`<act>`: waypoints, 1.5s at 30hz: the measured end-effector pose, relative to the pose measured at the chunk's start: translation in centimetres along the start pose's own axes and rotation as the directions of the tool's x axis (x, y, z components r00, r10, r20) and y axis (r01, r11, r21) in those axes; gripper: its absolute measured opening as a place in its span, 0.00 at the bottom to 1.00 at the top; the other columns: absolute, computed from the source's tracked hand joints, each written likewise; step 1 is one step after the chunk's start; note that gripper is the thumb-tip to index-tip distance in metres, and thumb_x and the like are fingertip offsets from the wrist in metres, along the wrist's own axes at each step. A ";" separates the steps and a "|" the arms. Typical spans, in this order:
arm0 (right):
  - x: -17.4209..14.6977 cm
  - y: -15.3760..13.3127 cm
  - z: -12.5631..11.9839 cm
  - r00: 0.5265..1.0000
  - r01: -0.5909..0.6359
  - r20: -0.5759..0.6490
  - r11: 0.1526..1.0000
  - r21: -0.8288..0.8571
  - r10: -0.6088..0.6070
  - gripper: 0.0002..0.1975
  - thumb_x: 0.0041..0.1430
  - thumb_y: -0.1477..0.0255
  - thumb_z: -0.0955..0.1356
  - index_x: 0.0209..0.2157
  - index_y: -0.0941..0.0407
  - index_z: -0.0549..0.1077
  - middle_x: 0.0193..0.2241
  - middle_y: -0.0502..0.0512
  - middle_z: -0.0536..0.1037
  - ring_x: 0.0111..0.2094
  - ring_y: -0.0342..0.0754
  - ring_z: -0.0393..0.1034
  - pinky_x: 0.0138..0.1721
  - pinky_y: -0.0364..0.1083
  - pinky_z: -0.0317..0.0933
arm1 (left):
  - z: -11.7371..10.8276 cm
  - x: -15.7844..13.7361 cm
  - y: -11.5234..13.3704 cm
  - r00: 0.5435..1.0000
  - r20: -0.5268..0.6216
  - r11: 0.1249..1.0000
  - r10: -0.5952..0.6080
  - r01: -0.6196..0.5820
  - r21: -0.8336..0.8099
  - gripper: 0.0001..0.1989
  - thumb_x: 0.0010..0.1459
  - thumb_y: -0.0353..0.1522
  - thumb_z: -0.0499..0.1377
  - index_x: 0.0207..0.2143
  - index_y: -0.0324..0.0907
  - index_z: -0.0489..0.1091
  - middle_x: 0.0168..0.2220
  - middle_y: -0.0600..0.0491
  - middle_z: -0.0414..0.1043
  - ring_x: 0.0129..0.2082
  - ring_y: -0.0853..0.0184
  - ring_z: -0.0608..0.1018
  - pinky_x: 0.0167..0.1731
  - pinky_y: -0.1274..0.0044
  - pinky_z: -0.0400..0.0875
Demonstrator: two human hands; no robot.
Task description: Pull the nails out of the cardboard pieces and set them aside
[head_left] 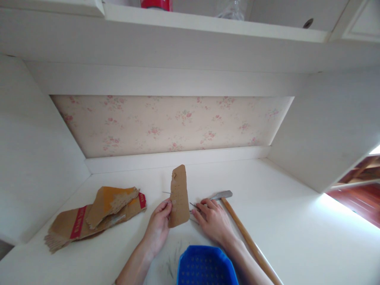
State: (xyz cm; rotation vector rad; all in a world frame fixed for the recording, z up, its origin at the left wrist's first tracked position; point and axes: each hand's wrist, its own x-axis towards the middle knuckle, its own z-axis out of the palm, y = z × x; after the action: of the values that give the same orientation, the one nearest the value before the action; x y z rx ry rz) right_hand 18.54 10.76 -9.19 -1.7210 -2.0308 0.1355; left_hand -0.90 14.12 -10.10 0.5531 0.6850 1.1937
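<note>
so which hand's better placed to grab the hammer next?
Right, probably. The right hand lies beside the hammer, fingertips near its metal head, pinching a thin nail. The left hand is busy holding the cardboard strip upright, farther from the handle.

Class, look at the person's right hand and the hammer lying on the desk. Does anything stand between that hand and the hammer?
Nothing visible does. The right hand lies just left of the hammer, its fingers near the metal head. The cardboard strip stands on the other side.
</note>
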 end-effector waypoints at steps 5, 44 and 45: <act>-0.1 0.0 0.3 0.998 0.052 0.019 0.998 0.025 -0.052 0.15 0.62 0.63 0.67 0.47 0.53 0.77 0.44 0.57 0.79 0.47 0.58 0.69 0.48 0.56 0.62 | 0.0 0.0 -0.1 1.000 -0.010 1.000 -0.005 0.005 0.003 0.13 0.45 0.32 0.73 0.34 0.39 0.77 0.36 0.49 0.82 0.43 0.57 0.81 0.45 0.71 0.73; -0.4 -0.7 -1.3 0.888 0.302 -0.440 0.891 0.340 -0.133 0.06 0.61 0.75 0.67 0.39 0.51 0.74 0.42 0.55 0.77 0.46 0.52 0.68 0.50 0.53 0.62 | 0.3 -0.3 -0.9 0.996 0.037 0.913 0.086 -0.094 0.398 0.15 0.51 0.38 0.69 0.40 0.40 0.79 0.38 0.48 0.81 0.36 0.60 0.80 0.37 0.75 0.70; -0.4 -0.7 -1.3 0.881 0.311 -0.447 0.900 0.306 -0.153 0.07 0.60 0.75 0.68 0.40 0.50 0.74 0.46 0.56 0.76 0.49 0.53 0.67 0.52 0.55 0.61 | 0.3 -0.3 -0.9 0.995 0.031 0.904 0.096 -0.100 0.416 0.15 0.51 0.39 0.69 0.39 0.40 0.79 0.38 0.49 0.81 0.35 0.61 0.79 0.36 0.76 0.70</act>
State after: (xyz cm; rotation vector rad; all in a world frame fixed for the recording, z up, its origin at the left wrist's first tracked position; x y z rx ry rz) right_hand 18.46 9.94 -7.89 -1.1412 -1.7423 0.0604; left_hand -0.17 13.62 -10.47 0.9611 0.9214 1.1401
